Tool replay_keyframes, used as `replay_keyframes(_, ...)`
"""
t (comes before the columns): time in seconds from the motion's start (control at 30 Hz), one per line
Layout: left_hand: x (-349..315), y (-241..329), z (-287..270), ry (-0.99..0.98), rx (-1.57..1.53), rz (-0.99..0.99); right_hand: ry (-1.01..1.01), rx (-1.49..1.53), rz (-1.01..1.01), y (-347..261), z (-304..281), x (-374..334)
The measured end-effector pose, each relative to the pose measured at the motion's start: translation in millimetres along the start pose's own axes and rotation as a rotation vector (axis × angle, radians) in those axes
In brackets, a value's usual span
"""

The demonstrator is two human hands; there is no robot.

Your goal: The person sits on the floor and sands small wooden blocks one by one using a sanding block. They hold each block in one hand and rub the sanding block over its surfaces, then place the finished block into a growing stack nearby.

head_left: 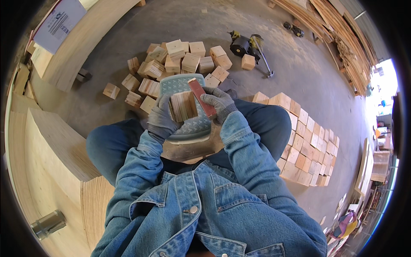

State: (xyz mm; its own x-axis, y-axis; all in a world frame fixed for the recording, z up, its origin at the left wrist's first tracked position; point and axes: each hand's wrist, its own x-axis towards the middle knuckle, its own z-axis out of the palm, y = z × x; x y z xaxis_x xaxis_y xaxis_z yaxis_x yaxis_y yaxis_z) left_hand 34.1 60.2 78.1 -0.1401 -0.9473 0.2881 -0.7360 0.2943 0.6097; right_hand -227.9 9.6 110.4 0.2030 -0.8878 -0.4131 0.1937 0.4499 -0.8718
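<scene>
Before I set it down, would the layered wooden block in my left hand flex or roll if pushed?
The layered wooden block will likely stay rigid, given its tightly stacked plies. Its flat, squared faces suggest it would slide rather than roll.

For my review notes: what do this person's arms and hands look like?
The left hand and right hand wear grey, knit-looking gloves. Both arms are covered by the long, faded blue sleeves of a denim jacket, with stitched seams at the cuffs. No cables show.
</scene>
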Motion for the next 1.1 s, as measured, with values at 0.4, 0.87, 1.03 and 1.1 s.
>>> replay_keyframes(0.4,21.7,-10.7,-42.3,0.608,-0.840,-0.551,0.072,-0.958,-0.151,14.6,16.5,-0.6)
replay_keyframes(0.87,14.5,-35.7,-34.9,0.577,-1.109,-0.787,-0.067,-1.181,-0.345,22.5,31.6,-11.8)
replay_keyframes(1.03,15.6,-19.6,-42.3,0.536,-1.076,-0.817,-0.158,-1.345,-0.287,29.4,47.3,-15.6)
replay_keyframes(1.1,15.6,-23.8,-41.2,0.515,-1.081,-0.797,-0.182,-1.388,-0.269,32.6,51.4,-13.3)
